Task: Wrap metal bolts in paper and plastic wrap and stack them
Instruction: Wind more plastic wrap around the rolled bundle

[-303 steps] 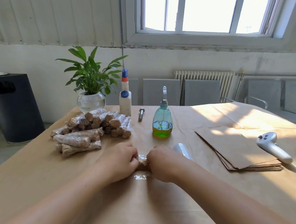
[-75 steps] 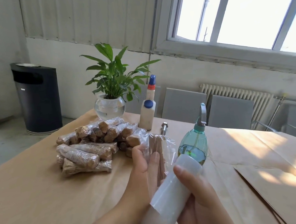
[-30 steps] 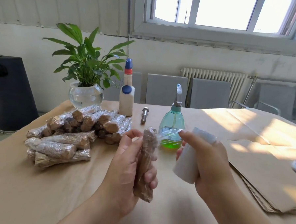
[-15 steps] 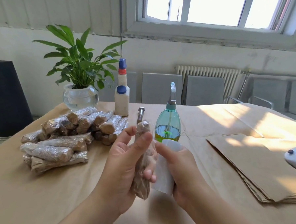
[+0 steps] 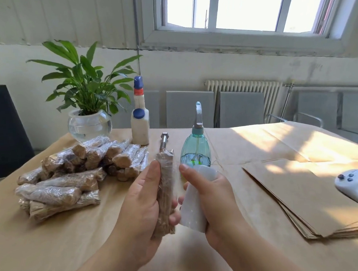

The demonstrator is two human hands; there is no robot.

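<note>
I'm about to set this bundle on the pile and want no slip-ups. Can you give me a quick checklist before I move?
1. Left hand grips the wrapped bolt: ok, fingers curl round it.
2. Right hand holds the plastic wrap roll: ok.
3. Film cut free from the roll: cannot tell; a clear film seems to bridge the gap between roll and bolt.
4. Paper fully covered by wrap: cannot tell; the lower end is hidden by the hand.
5. Room on the stack of wrapped bolts: ok, its top is free to take another.
6. Next bare bolt ready: ok, it lies by the glue bottle.
</note>
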